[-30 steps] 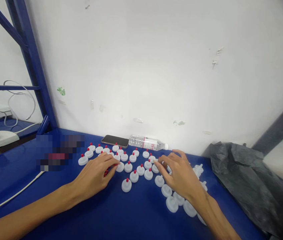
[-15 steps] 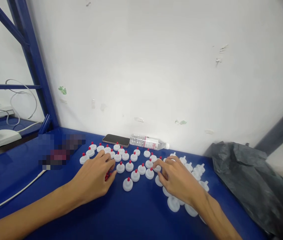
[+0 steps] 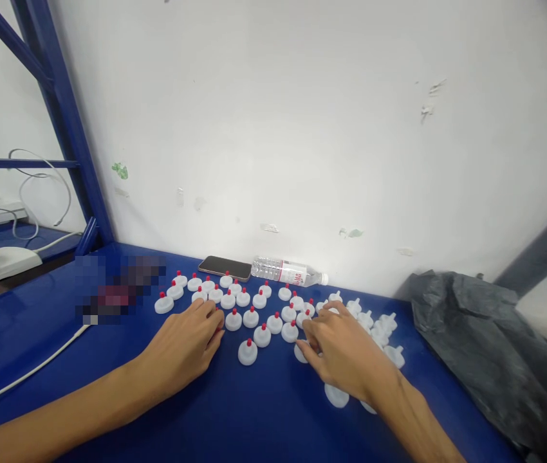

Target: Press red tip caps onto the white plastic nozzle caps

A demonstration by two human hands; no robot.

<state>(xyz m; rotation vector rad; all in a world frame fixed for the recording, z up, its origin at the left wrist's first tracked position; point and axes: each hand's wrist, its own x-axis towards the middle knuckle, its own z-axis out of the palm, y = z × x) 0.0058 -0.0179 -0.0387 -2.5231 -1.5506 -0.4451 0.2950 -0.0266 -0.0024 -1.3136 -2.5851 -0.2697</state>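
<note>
White plastic nozzle caps stand in front of a clear, ribbed water bottle [image 3: 290,272]. The red-tipped nozzle caps [image 3: 247,352] are squat domes with slim necks, spread from straight in front of the bottle to its left; the bare nozzle caps [image 3: 394,355], milky and smooth, crowd to its right and front.

The right hand [image 3: 351,350], in front of the bottle, has its thumb over the edge of a bare cap and its fingers curled; whether they pinch it, I cannot tell. The left hand [image 3: 186,341], left of the bottle, has its fingers bent inward beside a sliver of red — held or not, I cannot tell.

The likeliest mishap is a toppled cap: knuckles or wrist could brush the tightly packed necks, and the slick blue table [image 3: 235,411] would offer little grip.

Just left of the bottle lies a flat, glossy smartphone [image 3: 225,267]; well to its right, a crumpled dark plastic bag [image 3: 481,347].
</note>
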